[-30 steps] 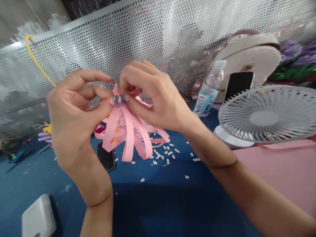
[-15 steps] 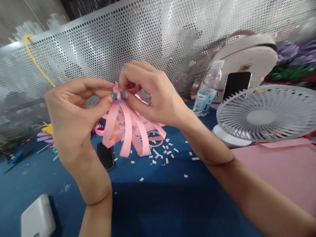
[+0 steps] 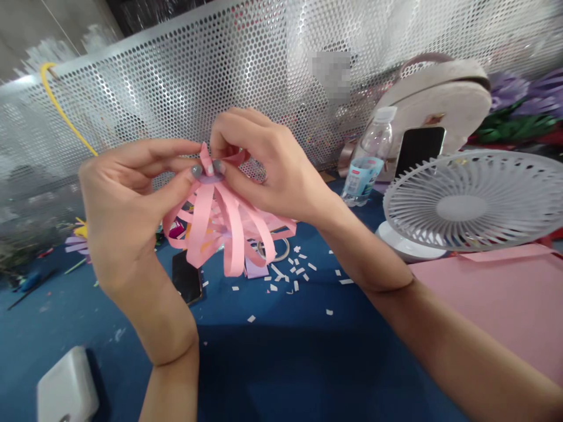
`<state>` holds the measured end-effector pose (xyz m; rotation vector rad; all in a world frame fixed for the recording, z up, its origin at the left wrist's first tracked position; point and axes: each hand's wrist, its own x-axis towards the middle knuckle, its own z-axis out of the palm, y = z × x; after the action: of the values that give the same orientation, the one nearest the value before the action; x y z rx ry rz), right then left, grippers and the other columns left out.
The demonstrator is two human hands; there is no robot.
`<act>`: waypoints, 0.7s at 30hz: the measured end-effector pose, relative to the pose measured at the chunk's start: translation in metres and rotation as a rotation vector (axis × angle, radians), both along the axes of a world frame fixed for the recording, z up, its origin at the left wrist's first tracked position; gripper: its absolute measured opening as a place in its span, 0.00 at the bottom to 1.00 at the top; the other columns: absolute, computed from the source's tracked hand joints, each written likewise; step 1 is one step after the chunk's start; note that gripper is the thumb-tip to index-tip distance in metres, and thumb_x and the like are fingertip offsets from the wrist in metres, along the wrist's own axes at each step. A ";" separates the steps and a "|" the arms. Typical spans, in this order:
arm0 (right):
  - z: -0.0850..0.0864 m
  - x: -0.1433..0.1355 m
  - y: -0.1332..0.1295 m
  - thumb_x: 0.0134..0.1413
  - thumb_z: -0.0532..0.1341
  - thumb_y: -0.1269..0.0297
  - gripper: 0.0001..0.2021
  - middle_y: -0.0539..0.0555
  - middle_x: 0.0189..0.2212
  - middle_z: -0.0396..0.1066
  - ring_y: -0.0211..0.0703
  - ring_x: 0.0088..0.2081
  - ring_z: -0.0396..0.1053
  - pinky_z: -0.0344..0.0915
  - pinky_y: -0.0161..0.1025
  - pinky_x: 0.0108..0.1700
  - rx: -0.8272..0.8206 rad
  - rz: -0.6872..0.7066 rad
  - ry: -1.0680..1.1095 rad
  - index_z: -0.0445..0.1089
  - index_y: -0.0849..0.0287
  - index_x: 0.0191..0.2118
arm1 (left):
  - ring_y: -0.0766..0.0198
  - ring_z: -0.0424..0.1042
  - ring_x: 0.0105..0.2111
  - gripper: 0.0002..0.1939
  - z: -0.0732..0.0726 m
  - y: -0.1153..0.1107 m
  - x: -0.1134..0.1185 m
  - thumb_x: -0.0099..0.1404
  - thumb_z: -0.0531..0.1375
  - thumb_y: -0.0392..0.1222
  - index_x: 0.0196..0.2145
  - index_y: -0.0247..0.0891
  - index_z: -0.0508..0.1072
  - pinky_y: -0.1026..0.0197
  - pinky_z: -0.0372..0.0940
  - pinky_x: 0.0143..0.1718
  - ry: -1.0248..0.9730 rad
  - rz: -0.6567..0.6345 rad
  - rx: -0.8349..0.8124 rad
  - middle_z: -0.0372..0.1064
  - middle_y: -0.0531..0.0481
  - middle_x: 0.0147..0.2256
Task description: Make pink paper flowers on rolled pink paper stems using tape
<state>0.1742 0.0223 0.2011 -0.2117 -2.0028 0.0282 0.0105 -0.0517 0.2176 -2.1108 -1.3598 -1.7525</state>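
Note:
A pink paper-strip lantern (image 3: 237,234) hangs from my fingers, its looped strips fanning out below a small purple disc. My left hand (image 3: 127,199) pinches the strip ends at its top between thumb and fingers. From the other side my right hand (image 3: 268,164) pinches the same top, with a folded pink strip between thumb and curled fingers. The two thumbs nearly meet over the disc. My right fingertips are partly hidden behind the hand. Below the lantern are white paper scraps (image 3: 299,271) and a roll of tape (image 3: 279,251), partly covered by the strips.
A dark phone (image 3: 187,278) lies beside my left wrist, a white box-shaped device (image 3: 68,387) at front left. On the right stand a water bottle (image 3: 365,158), a fan (image 3: 466,205), pink paper sheets (image 3: 497,299) and a pale bag (image 3: 444,99) with a phone leaning on it. Perforated metal (image 3: 197,76) closes the back.
The lantern has turned and its lower strips have swung a little, uncovering a purple paper piece beneath. Both hands keep their pinch at the top.

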 end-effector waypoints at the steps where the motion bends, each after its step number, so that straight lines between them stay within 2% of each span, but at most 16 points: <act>1: 0.000 0.000 0.001 0.54 0.51 0.74 0.07 0.51 0.31 0.62 0.43 0.37 0.60 0.64 0.42 0.43 0.008 0.001 0.000 0.54 0.53 0.30 | 0.63 0.76 0.27 0.17 0.000 0.000 0.000 0.54 0.65 0.25 0.36 0.45 0.82 0.66 0.65 0.15 -0.008 -0.004 -0.002 0.78 0.54 0.31; 3: 0.000 -0.001 0.002 0.54 0.52 0.74 0.08 0.51 0.31 0.62 0.43 0.36 0.60 0.64 0.41 0.43 0.024 0.012 0.003 0.53 0.53 0.30 | 0.62 0.76 0.27 0.17 0.000 0.000 0.001 0.54 0.65 0.25 0.36 0.45 0.82 0.63 0.69 0.20 -0.024 -0.014 -0.004 0.78 0.54 0.30; 5: 0.001 -0.001 0.003 0.52 0.53 0.73 0.08 0.50 0.30 0.62 0.43 0.36 0.61 0.64 0.40 0.43 0.024 0.020 0.001 0.53 0.53 0.29 | 0.59 0.76 0.29 0.18 0.000 0.002 0.001 0.53 0.65 0.25 0.35 0.47 0.82 0.57 0.74 0.29 -0.024 -0.034 0.003 0.78 0.54 0.31; 8: 0.001 -0.002 0.002 0.52 0.53 0.73 0.08 0.50 0.30 0.63 0.43 0.37 0.62 0.64 0.41 0.43 0.004 0.013 0.002 0.53 0.53 0.29 | 0.56 0.77 0.32 0.17 0.000 0.005 0.000 0.53 0.66 0.26 0.33 0.49 0.81 0.50 0.75 0.39 -0.017 -0.046 0.019 0.78 0.54 0.32; 11: -0.001 -0.001 0.001 0.54 0.52 0.73 0.07 0.50 0.31 0.62 0.43 0.37 0.61 0.64 0.42 0.43 0.002 0.022 0.017 0.54 0.54 0.30 | 0.55 0.77 0.33 0.16 0.000 0.006 -0.002 0.54 0.66 0.26 0.34 0.48 0.81 0.49 0.75 0.38 0.008 -0.056 0.013 0.78 0.52 0.33; 17: -0.001 0.000 0.002 0.55 0.52 0.74 0.07 0.50 0.32 0.64 0.42 0.37 0.62 0.65 0.42 0.44 0.007 0.033 0.006 0.56 0.54 0.30 | 0.56 0.77 0.31 0.15 0.001 0.009 -0.005 0.56 0.65 0.28 0.37 0.47 0.81 0.53 0.74 0.32 -0.017 -0.120 -0.023 0.78 0.52 0.33; 21: 0.002 0.003 0.003 0.59 0.54 0.69 0.06 0.50 0.33 0.66 0.43 0.38 0.64 0.67 0.44 0.47 -0.030 0.000 -0.036 0.59 0.52 0.31 | 0.58 0.76 0.30 0.15 0.000 0.010 -0.007 0.56 0.67 0.31 0.40 0.47 0.81 0.55 0.74 0.32 -0.002 -0.133 -0.003 0.77 0.53 0.31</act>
<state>0.1769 0.0257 0.2032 -0.2328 -2.0391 0.0551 0.0030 -0.0416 0.2172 -2.2499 -1.2503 -1.8010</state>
